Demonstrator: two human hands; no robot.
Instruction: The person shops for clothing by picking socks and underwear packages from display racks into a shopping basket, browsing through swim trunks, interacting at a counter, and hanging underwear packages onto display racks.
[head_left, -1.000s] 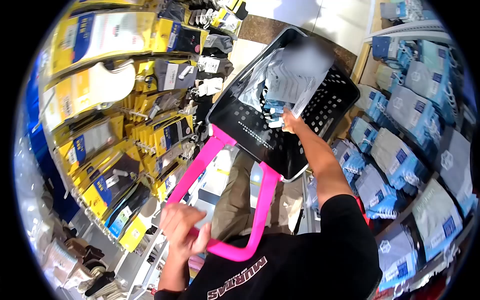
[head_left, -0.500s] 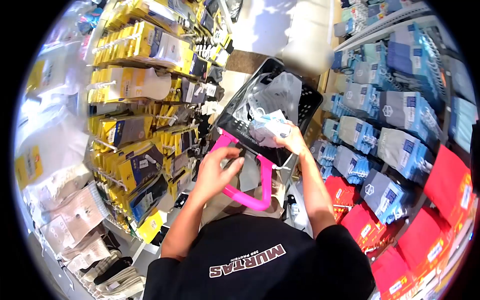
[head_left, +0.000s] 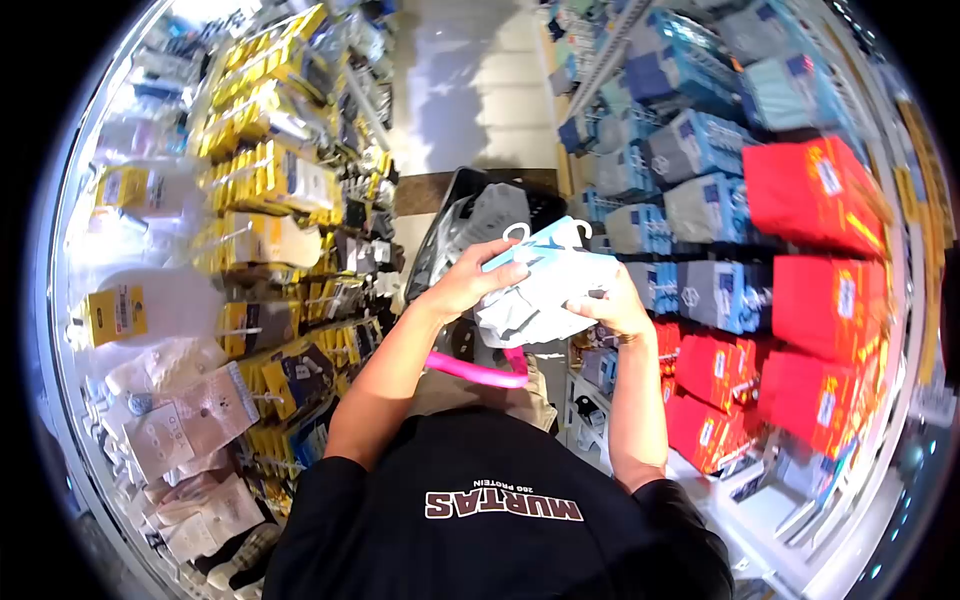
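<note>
Both my hands hold a bundle of packaged items (head_left: 545, 290) in front of my chest. Its packs are whitish, with light blue cards and white hooks at the top. My left hand (head_left: 475, 278) grips the bundle's left side, thumb on top. On the right side, my right hand (head_left: 615, 303) is closed round it. Behind the bundle stands a black basket (head_left: 437, 232) with clear and grey packages inside, partly hidden by my hands. Its pink handle (head_left: 475, 373) hangs below, towards my body, untouched by either hand.
Yellow-carded packs (head_left: 290, 185) hang on the left rack, with beige packs (head_left: 190, 420) lower down. On the right rack hang blue and grey packs (head_left: 700, 215) and red packs (head_left: 825, 305). A tiled aisle floor (head_left: 515, 115) runs ahead between the racks.
The bundle has come up out of the basket towards me. My left hand has left the pink handle and taken hold of the bundle. The view has turned, showing more red packs.
</note>
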